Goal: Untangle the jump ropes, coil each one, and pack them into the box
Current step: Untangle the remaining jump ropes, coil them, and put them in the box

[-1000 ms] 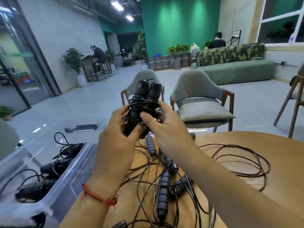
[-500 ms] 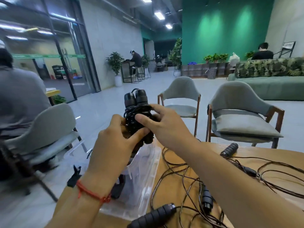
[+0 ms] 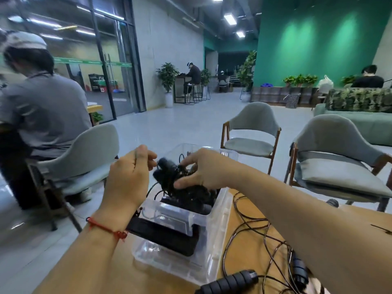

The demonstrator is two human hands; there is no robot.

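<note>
Progress stands at partway. One coiled jump rope (image 3: 169,175), its cord wound round the paired black handles, is held directly above the clear plastic box (image 3: 221,225), which sits at the left edge of the wooden table (image 3: 360,219). Dark bundles already lie in the far half of the box beneath it, so some ropes appear to be packed. A flat black object (image 3: 163,236) occupies the near half, and its nature cannot be determined.

Outstanding work lies on the table to the right of the box. The loose cords (image 3: 252,228) cross one another in open loops. A ribbed handle (image 3: 229,281) lies at the near edge and a second handle (image 3: 299,270) lies further right. In my assessment these ropes are not yet separated, coiled or packed.

The right hand (image 3: 203,172) reaches in from the right with the forearm extended over the table. Its thumb is under the bundle and its fingers are spread over the top, closed firmly round the coil. The left hand (image 3: 127,179), with a red string (image 3: 106,228) at the wrist, is raised just left of the bundle, back of the hand towards the camera and fingers curled. Blur prevents a finding on whether it pinches the cord or handle end or merely sits beside it.

The next step appears to be lowering the coil into the box.
</note>
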